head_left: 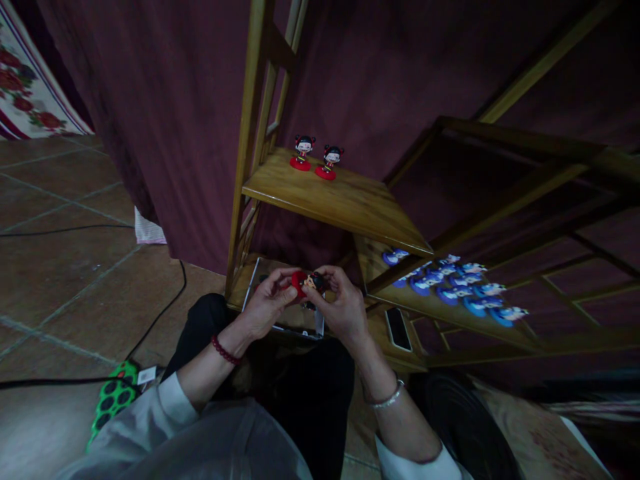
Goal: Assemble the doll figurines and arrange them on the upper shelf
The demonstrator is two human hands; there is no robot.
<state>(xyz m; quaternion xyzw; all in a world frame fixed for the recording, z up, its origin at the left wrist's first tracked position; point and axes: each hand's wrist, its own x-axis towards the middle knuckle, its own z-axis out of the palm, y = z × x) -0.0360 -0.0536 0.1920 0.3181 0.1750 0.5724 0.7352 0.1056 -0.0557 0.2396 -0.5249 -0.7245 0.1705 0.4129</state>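
Between my hands I hold a small figurine (311,283) with black hair and a red round base, lying on its side. My left hand (273,300) pinches the red base, and my right hand (343,303) grips the head end. Below them an open box (313,328) with a clear or white edge stands on the low shelf; my hands hide part of its contents. Two similar figurines, a left one (303,152) and a right one (330,162), stand upright on red bases on the wooden shelf (345,200) above.
Several blue and white figurines (453,283) stand in rows on a shelf to the right. A dark phone-like slab (399,329) lies on the low shelf. A green power strip (115,400) and black cables lie on the tiled floor at left. Wooden posts (245,133) frame the shelves.
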